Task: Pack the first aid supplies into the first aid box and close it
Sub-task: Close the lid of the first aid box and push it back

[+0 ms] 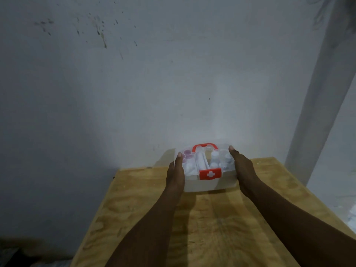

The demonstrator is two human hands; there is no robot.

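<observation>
A stained grey wall point(134, 83) fills the upper two thirds of the frame, and a plywood table point(212, 228) takes the lower centre. At the table's far edge, just right of centre, sits the first aid box point(210, 185), a translucent white case with its clear lid down over pale bottles and small tubs. The left hand point(176, 171) and right hand point(240, 164) press flat against its two short sides, fingers extended, gripping it between the palms. It looks light and rigid but smooth-walled, so a squeeze could slip; the red handle point(205, 146) on top offers the surer hold. The red cross latch point(210, 174) lies flat at the front.
</observation>
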